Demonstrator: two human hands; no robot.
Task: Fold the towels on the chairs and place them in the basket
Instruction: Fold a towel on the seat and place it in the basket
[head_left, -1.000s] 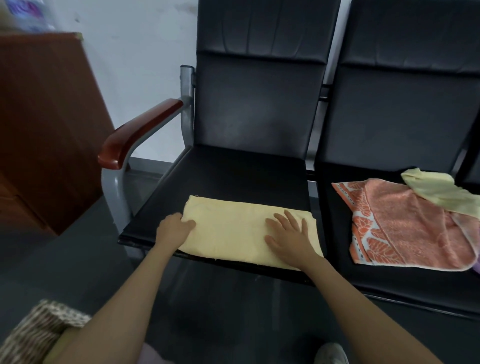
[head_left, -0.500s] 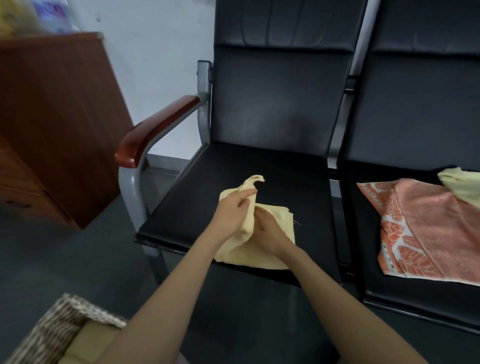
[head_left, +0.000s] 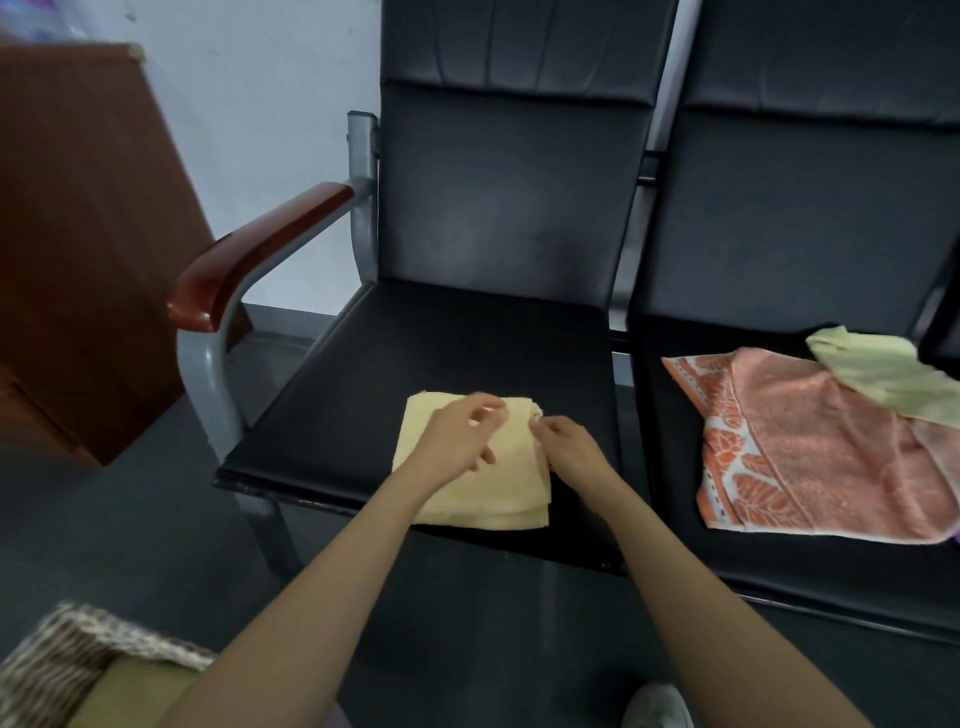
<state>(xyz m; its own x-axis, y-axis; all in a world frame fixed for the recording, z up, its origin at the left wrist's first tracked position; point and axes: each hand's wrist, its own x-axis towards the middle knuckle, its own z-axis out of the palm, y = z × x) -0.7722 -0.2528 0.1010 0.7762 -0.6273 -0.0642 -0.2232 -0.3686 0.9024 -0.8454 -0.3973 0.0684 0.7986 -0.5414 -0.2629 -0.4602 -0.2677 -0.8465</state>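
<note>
R hand pinches folded yellow towel; L hand atop.

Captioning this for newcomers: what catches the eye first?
The left hand and right hand meet over a folded yellow towel at the front of the left seat. On the right seat lies an orange patterned towel, a pale yellow cloth over its far corner. A woven basket sits bottom left.

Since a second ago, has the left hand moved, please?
Yes: the left hand went rightward, away from the armrest, toward the middle of the seat, over the yellow towel.
</note>
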